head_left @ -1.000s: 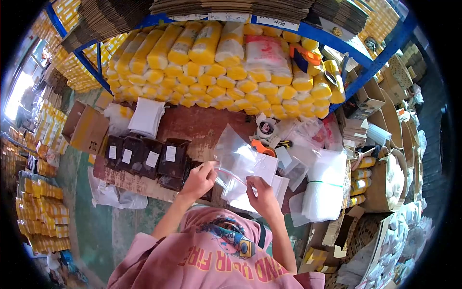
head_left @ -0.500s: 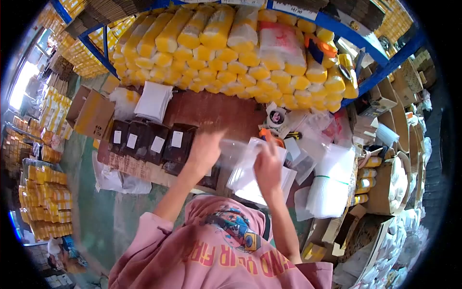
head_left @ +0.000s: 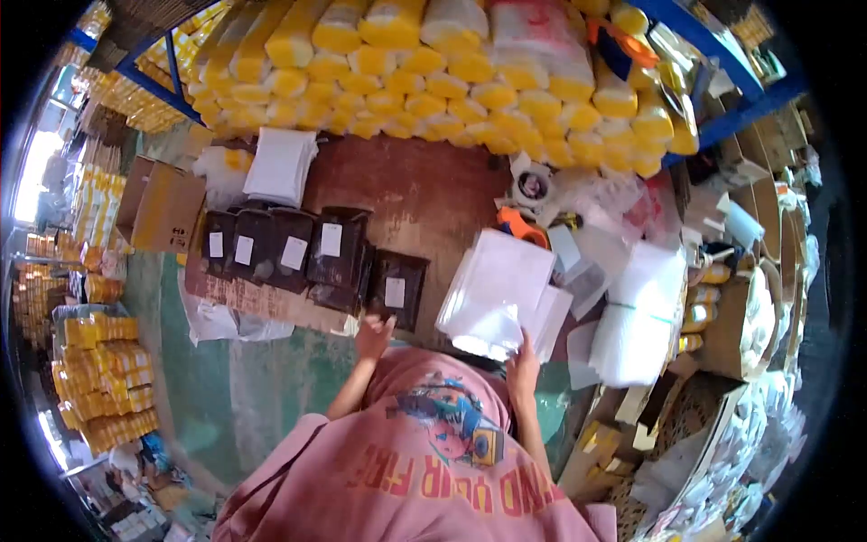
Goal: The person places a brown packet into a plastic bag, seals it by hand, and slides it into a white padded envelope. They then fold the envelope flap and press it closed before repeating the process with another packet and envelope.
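My left hand (head_left: 373, 338) is at the lower left corner of a dark flat package (head_left: 407, 279) with a white label. Its fingers are slightly bent and apart; nothing shows in them. Over on the right, my right hand (head_left: 522, 365) has its thumb and fingers closed on the near edge of the white sheets (head_left: 499, 282), a glossy stack that catches the light. More dark packages with white labels, such as this one (head_left: 338, 246), stand in a row left of my left hand. The underside of my right hand is hidden.
Yellow-and-white wrapped bundles (head_left: 421, 95) are piled along the back. An orange-handled tool (head_left: 522, 224) and a tape roll (head_left: 533, 186) lie behind the white sheets. To the right is a stack of clear bags (head_left: 639, 312); at left stand white papers (head_left: 281, 166) and a cardboard box (head_left: 169, 206).
Both hands have come down toward my body and apart from each other. The clear film stretched between them before is no longer seen there. The labelled package by my left hand is now uncovered.
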